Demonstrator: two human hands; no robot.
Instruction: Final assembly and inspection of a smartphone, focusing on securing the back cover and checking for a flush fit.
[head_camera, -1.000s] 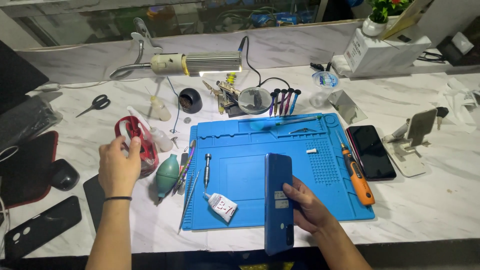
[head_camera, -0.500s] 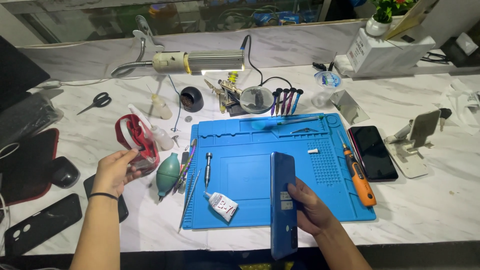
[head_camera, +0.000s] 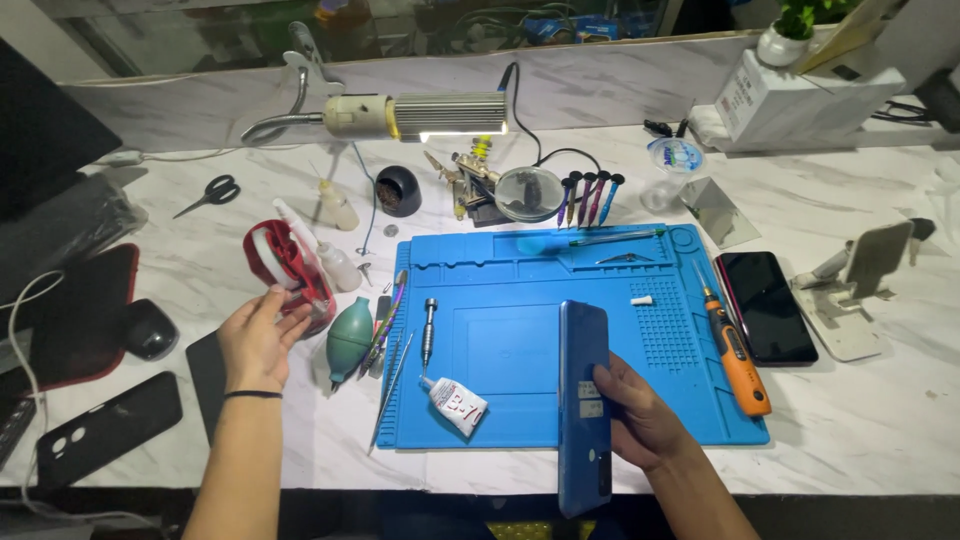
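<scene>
My right hand (head_camera: 640, 420) grips a blue phone (head_camera: 583, 400), held on its edge above the front of the blue work mat (head_camera: 520, 340). Over at the left, my left hand (head_camera: 258, 335) rests on a red tape dispenser (head_camera: 285, 265) on the marble table, fingers curled around its near side. A small white glue tube (head_camera: 455, 402) and a metal screwdriver (head_camera: 429, 330) lie on the mat left of the phone. A green rubber air blower (head_camera: 350, 340) sits just right of my left hand.
An orange electric screwdriver (head_camera: 733, 345) and a black phone (head_camera: 765, 305) lie at the right. A phone stand (head_camera: 860, 290), scissors (head_camera: 210, 195), a desk lamp (head_camera: 420, 115), a magnifier (head_camera: 528, 192), a mouse (head_camera: 150, 330) and a dark phone (head_camera: 105, 425) surround the mat.
My left hand has come down and toward me from the top of the red tape dispenser to its near side. The blue phone has shifted slightly toward me.
</scene>
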